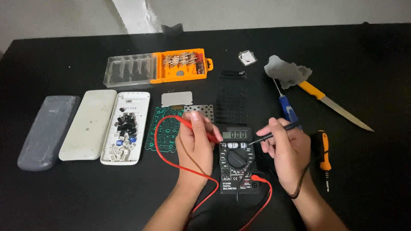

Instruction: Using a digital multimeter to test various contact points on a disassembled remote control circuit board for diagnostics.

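At lower centre, our left hand (pixel 195 143) gripped the red probe (pixel 195 126) and our right hand (pixel 287 147) pinched the black probe (pixel 276 131), tips converging above the multimeter (pixel 236 160), as if for a reading.

Light was dim and soft, falling from the top — a pale haze spread across the black table (pixel 64 201) near its far edge, while the near corners sank into darkness. Shadows stayed faint. The clear lid (pixel 128 70) of the bit case caught mild glare. Focus was fair — slightly soft, grainy throughout.
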